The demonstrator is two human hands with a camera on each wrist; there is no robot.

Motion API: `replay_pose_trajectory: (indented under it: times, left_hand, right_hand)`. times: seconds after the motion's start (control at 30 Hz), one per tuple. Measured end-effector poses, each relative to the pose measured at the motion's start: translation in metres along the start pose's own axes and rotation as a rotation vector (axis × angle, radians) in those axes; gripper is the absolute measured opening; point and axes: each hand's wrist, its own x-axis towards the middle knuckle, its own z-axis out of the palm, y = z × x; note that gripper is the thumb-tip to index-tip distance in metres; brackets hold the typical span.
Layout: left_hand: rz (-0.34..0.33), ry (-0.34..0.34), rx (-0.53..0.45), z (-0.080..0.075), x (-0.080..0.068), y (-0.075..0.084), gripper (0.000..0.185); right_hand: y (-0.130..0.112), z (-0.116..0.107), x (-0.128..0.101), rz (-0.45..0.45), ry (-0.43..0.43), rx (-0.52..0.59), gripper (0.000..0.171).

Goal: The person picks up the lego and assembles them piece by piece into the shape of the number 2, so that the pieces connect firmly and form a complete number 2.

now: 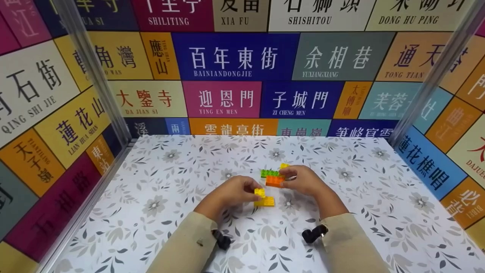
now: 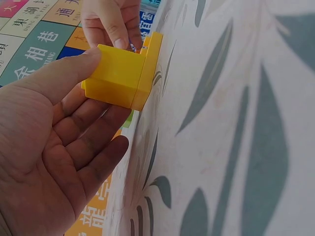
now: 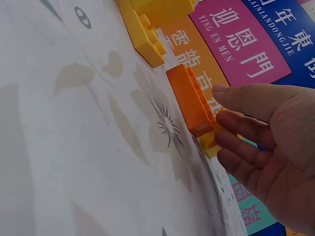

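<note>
My left hand pinches a yellow block between thumb and index finger, the other fingers loosely bent below. The block stands on one end of a flatter yellow brick, making a stepped shape on the table. Farther back, my right hand is beside an orange brick, its fingers relaxed and slightly bent at the brick's right end. Behind the orange brick lie a green brick and another yellow brick, partly covered by the right fingers in the head view.
The table has a white leaf-and-flower covering. Panels with street-name lettering enclose its back and sides, with metal corner posts at left and right. A small black device sits at each sleeve cuff.
</note>
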Motion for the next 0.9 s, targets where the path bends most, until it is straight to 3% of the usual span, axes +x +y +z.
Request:
replay_pose_trajectory:
  times: [0.33, 0.57, 0.9]
  left_hand:
    - [0.039, 0.007, 0.029, 0.0, 0.0, -0.001, 0.02]
    - [0.123, 0.03, 0.038, 0.001, 0.0, -0.004, 0.023]
    - [0.134, 0.016, 0.043, 0.0, -0.001, -0.003, 0.026]
  right_hand:
    - [0.006, 0.007, 0.006, 0.006, -0.023, -0.039, 0.046]
    - [0.002, 0.012, 0.006, 0.048, -0.013, -0.044, 0.038]
    - [-0.003, 0.01, 0.001, 0.054, -0.007, -0.037, 0.033]
